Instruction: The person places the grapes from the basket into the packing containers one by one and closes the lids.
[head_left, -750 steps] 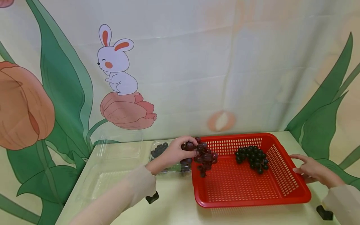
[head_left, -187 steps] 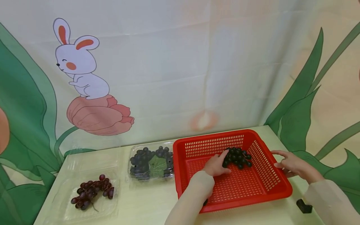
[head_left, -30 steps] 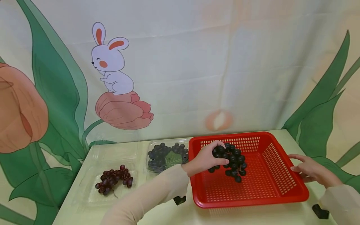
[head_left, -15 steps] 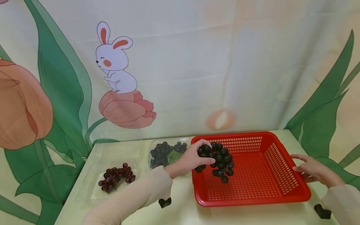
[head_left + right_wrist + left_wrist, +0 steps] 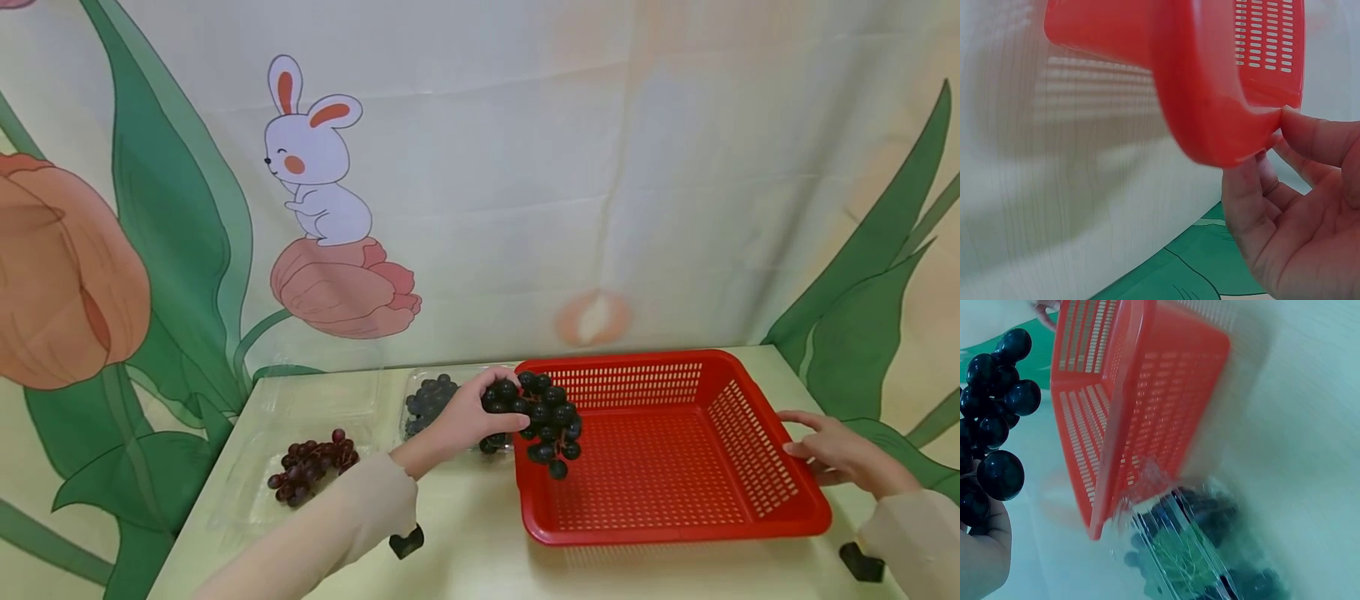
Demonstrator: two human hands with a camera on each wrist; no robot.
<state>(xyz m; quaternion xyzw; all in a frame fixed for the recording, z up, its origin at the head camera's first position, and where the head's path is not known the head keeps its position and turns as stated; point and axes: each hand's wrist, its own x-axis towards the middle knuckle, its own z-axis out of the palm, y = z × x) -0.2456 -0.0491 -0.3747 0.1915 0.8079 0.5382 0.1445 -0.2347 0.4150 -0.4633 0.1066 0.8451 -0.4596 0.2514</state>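
Note:
My left hand grips a bunch of dark grapes, raised above the left rim of the red plastic basket. In the left wrist view the same dark bunch hangs in front of the fingers, apart from the basket. At the basket's right side, my right hand pinches the rim; the right wrist view shows the thumb of this hand on top and fingers beneath. No grapes lie on the visible basket floor. A bunch of red grapes rests in an open clear plastic box at the left.
Behind my left hand stands a clear box of dark grapes, partly hidden; the left wrist view shows a green leaf inside. The open box's clear lid leans back. A printed cloth hangs along the table's far edge.
Earlier the red bunch went from my left hand into the open box. Over the last second, the dark bunch has moved left from above the basket's middle to its left rim. My right hand stays put.

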